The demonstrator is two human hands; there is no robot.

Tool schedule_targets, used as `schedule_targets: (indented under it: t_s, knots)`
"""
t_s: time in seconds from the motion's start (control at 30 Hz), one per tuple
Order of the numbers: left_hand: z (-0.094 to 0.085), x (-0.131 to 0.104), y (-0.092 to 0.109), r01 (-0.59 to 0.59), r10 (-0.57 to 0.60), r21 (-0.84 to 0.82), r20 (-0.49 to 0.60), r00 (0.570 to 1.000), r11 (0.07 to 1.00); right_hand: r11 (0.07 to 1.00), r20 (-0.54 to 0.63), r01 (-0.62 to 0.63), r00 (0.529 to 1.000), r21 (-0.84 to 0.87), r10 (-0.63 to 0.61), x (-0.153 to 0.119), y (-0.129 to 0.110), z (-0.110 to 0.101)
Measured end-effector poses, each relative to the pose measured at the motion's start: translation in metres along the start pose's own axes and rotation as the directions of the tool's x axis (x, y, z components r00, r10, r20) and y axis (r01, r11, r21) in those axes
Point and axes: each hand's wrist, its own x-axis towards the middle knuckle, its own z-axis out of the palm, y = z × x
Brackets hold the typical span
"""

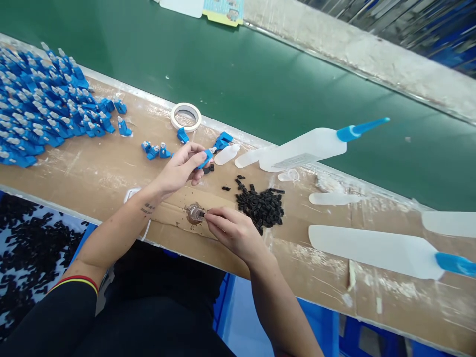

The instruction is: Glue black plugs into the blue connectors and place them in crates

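My left hand [188, 166] is closed round a small blue plastic part [206, 157] with a pale tip, held above the cardboard. Lower down, my right hand [234, 230] pinches a small black piece [202, 214] at a little clear cup [195, 213] that sits in a dark smear; whether the piece touches the liquid I cannot tell. Right of the cup lies a heap of small black pieces [260, 206]. Several loose blue parts [151, 149] stand near my left hand, next to a roll of tape [185, 117].
Many blue parts [44, 106] crowd the left end. White glue bottles with blue nozzles [305, 148] [375, 250] lie at right, among smaller white bottles [226, 154]. A green surface [260, 84] runs behind. Black pieces fill a bin [33, 258] below left.
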Motion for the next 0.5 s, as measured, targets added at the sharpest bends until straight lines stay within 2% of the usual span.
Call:
schedule_targets:
  t_s: [0.1,0.17,0.27,0.33,0.4,0.5]
  knots:
    - [-0.002,0.0,-0.002,-0.052,0.054,0.081,-0.019,0.998,0.995,0.998,-0.065,-0.002,0.998,0.067,0.007,0.005,-0.001,-0.012]
    - [-0.003,0.0,-0.004,-0.115,0.119,0.167,-0.013,0.993,0.979,0.988,-0.185,-0.028,0.981,0.154,0.057,0.012,0.0,-0.024]
    - [-0.003,-0.002,-0.008,-0.177,0.17,0.269,0.049,0.984,0.947,0.922,-0.379,-0.072,0.897,0.382,0.227,0.03,0.006,-0.036]
    - [-0.002,-0.003,-0.01,-0.155,0.137,0.288,0.081,0.987,0.945,0.8,-0.429,-0.058,0.82,0.597,0.38,0.041,0.012,-0.035]
    - [0.0,-0.004,-0.01,-0.106,0.08,0.284,0.103,0.991,0.953,0.622,-0.389,-0.032,0.755,0.782,0.528,0.049,0.017,-0.028]
    - [0.004,-0.006,-0.008,-0.045,0.01,0.279,0.127,0.992,0.959,0.385,-0.255,-0.02,0.716,0.923,0.65,0.053,0.023,-0.015]
